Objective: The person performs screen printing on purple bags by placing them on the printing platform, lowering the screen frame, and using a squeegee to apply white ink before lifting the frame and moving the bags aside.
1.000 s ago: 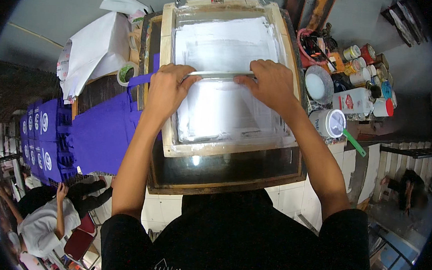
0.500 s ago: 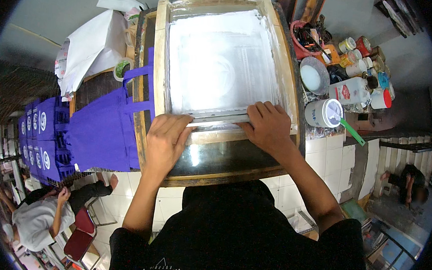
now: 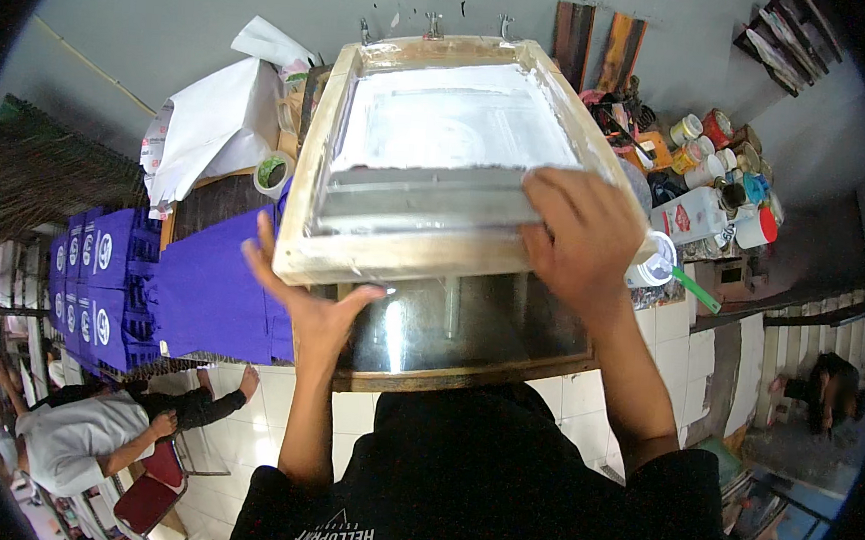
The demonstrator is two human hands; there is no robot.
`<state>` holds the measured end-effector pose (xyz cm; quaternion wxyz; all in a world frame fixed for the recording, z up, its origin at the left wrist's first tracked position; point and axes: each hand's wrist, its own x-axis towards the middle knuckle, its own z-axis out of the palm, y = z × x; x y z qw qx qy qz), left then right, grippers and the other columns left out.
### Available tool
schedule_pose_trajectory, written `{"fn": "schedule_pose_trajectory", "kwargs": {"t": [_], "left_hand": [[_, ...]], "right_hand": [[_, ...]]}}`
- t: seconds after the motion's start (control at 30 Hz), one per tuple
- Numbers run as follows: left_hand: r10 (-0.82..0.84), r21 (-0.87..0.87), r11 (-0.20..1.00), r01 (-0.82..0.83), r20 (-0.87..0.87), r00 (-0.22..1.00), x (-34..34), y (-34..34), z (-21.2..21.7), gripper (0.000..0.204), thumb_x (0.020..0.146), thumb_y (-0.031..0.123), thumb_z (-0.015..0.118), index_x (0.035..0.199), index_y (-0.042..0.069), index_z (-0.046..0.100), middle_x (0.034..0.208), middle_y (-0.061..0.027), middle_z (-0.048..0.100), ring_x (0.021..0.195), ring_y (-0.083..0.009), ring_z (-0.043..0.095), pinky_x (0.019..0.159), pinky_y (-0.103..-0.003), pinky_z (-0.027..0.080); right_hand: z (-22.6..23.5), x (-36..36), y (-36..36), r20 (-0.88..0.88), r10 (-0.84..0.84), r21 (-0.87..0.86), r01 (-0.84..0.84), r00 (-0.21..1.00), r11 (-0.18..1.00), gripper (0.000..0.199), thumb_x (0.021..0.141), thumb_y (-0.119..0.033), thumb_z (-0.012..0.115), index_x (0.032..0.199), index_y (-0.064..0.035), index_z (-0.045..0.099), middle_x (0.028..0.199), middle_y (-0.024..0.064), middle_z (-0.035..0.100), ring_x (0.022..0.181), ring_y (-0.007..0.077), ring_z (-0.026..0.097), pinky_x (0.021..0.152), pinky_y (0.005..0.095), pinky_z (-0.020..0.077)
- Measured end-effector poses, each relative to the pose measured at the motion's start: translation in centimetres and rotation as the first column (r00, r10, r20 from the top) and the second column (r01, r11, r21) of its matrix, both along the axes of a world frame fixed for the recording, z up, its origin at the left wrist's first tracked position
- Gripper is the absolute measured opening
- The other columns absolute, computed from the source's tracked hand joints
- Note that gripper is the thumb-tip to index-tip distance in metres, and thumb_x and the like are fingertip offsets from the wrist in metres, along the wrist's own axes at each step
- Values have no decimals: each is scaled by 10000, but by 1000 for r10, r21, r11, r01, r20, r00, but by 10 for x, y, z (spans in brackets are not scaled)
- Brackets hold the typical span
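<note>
The wooden screen-printing frame (image 3: pixel 403 255) has its front edge raised off the dark glass-topped table (image 3: pixel 469 318). White ink (image 3: pixel 442 130) covers most of its mesh. Across the near end of the mesh lies a squeegee (image 3: pixel 427 204), and my right hand (image 3: pixel 585 241) is closed around its right end. My left hand (image 3: pixel 315 297) is off the squeegee, fingers spread and thumb out, beside the frame's near left corner. Purple fabric (image 3: pixel 220 290) lies on the left of the table, partly hidden by that hand and the frame.
Printed purple bags (image 3: pixel 101 282) are laid out further left. White paper (image 3: pixel 211 134) stands behind a green-filled tub (image 3: pixel 273 172). At right are a white ink tub (image 3: pixel 656 261) with a green-handled tool (image 3: pixel 697 289), bottles and jars. People are at the far left and right.
The frame's near edge has risen. My left hand has let go of the squeegee and opened. My right hand has moved slightly right, still on the squeegee.
</note>
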<state>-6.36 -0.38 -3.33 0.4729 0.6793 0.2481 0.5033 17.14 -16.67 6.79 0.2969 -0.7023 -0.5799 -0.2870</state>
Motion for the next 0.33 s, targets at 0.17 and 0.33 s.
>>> {"fn": "schedule_pose_trajectory", "kwargs": {"t": [0.17,0.33], "left_hand": [[414,668,737,108,-572,708,18,27,-33,637,726,153,813,1323,69,607,1324,-131,614,1333,-310,486,1107,-490,246],[378,687,719,108,-517,768,18,20,-33,439,755,85,720,1193,97,730,1203,-75,709,1265,-266,548,1037,-478,285]], "right_hand": [[50,19,30,99,-42,124,30,994,992,207,786,-289,757,857,-118,663,834,28,659,775,247,645,652,400,474],[77,33,42,74,-118,96,111,990,989,264,824,-364,766,854,-108,708,795,41,677,763,272,657,665,410,497]]}}
